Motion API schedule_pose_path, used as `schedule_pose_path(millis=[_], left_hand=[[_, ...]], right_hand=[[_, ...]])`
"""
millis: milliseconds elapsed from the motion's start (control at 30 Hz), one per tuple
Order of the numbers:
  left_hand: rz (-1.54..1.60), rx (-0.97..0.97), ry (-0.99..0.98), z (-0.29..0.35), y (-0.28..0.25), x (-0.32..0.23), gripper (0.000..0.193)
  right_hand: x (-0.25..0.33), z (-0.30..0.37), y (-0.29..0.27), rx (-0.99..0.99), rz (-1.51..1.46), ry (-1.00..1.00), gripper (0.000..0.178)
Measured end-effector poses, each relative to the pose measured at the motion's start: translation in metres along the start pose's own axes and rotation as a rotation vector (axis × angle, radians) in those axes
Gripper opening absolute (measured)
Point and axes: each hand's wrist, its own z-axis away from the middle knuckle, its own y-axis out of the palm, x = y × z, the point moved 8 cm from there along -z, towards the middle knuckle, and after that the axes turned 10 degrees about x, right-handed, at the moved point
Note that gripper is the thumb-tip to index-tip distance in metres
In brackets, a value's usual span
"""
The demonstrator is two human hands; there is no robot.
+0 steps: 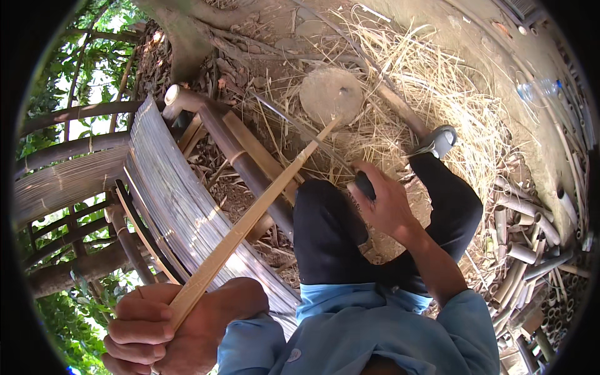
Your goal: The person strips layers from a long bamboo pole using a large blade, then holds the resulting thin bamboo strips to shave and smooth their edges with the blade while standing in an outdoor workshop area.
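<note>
My left hand [181, 325], at the lower left, is closed around the near end of a long, pale bamboo strip [244, 215]. The strip slants up and to the right, narrowing toward its far tip. In front of my bent knee, my right hand [389, 205] grips the black handle of a long knife [281, 115]. Its thin blade points up and left and crosses the strip close to the far tip. Whether the edge touches the strip I cannot tell. Part of the handle is hidden by my fingers.
A round wooden block [331, 94] lies on the ground ahead, beside a heap of pale shavings [431, 81]. A slatted bamboo bench [181, 194] and a thick bamboo pole [222, 134] stand left. Cut bamboo pieces [522, 253] pile up right, below a plastic bottle [537, 91].
</note>
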Motion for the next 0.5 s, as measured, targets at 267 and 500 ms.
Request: schedule_pose_path(millis=[267, 500], left_hand=[[-0.001, 0.042, 0.007, 0.014, 0.02, -0.01, 0.055], [0.053, 0.174, -0.038, 0.012, 0.024, -0.02, 0.044]], right_hand=[[0.099, 0.016, -0.023, -0.11, 0.04, -0.338, 0.041], [0.039, 0.003, 0.024, 0.146, 0.104, -0.034, 0.029]])
